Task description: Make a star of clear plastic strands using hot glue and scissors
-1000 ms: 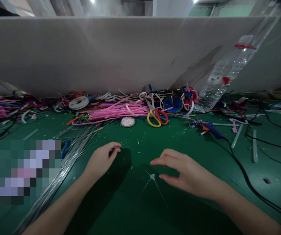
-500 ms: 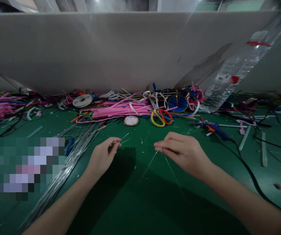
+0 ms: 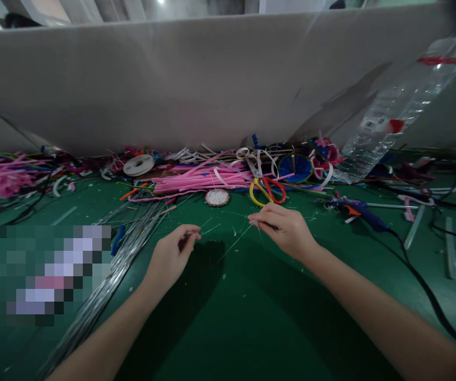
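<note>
My left hand (image 3: 172, 251) is closed in a pinch, and short thin wires (image 3: 211, 229) stick out to the right from its fingertips. Across a small gap, my right hand (image 3: 285, 230) pinches another set of thin wires (image 3: 234, 243); one slants down and left, and a fainter one shows near the fingertips. Just behind the right hand lie scissors (image 3: 257, 193) with one yellow and one red handle. A small round white piece with a red rim (image 3: 217, 197) rests between and beyond both hands. Beside my left forearm a bundle of silvery wires (image 3: 122, 259) runs along the green table.
Pink pipe cleaners (image 3: 196, 180) and a white spool (image 3: 138, 165) lie along the grey partition (image 3: 212, 84). On the right are a blue glue gun (image 3: 361, 211) with its black cord (image 3: 422, 286) and a leaning clear plastic bottle (image 3: 390, 116). A blurred patch covers the left.
My right hand has moved slightly up and left, and its wires have swung from hanging downward toward the left. The left hand keeps its pinch. The whole view has shifted and tilted a little.
</note>
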{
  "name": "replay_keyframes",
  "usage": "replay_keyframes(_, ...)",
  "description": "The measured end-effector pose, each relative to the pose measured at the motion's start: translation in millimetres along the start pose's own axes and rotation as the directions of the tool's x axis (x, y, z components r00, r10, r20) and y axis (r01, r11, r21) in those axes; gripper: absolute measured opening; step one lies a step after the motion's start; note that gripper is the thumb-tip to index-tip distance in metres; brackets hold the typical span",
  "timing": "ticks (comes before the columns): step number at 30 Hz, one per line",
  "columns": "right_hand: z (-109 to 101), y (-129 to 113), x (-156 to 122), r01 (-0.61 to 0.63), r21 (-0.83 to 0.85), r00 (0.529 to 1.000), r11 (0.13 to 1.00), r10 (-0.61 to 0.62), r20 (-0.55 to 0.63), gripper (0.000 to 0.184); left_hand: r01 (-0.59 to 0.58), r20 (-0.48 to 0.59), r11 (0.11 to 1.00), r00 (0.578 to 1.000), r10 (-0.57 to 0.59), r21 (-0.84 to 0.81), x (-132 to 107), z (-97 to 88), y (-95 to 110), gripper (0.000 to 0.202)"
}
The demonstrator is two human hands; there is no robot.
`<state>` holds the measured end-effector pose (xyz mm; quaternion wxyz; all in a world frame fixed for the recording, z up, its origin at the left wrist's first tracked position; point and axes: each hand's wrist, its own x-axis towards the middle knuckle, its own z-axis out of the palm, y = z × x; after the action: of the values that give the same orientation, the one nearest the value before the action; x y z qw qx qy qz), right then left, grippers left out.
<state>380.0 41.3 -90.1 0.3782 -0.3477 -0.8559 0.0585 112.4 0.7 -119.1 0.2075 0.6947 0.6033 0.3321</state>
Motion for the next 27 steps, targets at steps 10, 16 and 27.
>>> replay_keyframes(10, -11.5, 2.8, 4.8, -0.027, -0.03, 0.999, 0.999, 0.029, 0.043, 0.028, 0.006, -0.034, 0.998, 0.999, -0.004, 0.058, 1.4, -1.2, 2.1, 0.024)
replay_keyframes(16, -11.3, 5.5, 2.6, -0.086, -0.113, 0.99, 0.99, 0.097, 0.097, 0.029, -0.055, 0.005, 0.99, 0.998, 0.055, 0.131, 1.3, -0.3, 2.2, 0.021)
replay_keyframes(27, -7.2, 33.6, -22.6, -0.159, -0.135, 0.987, 0.978, 0.158, -0.022, 0.036, -0.31, 0.017, 0.878, 0.945, 0.326, 0.365, 0.6, 7.6, 7.0, 0.033)
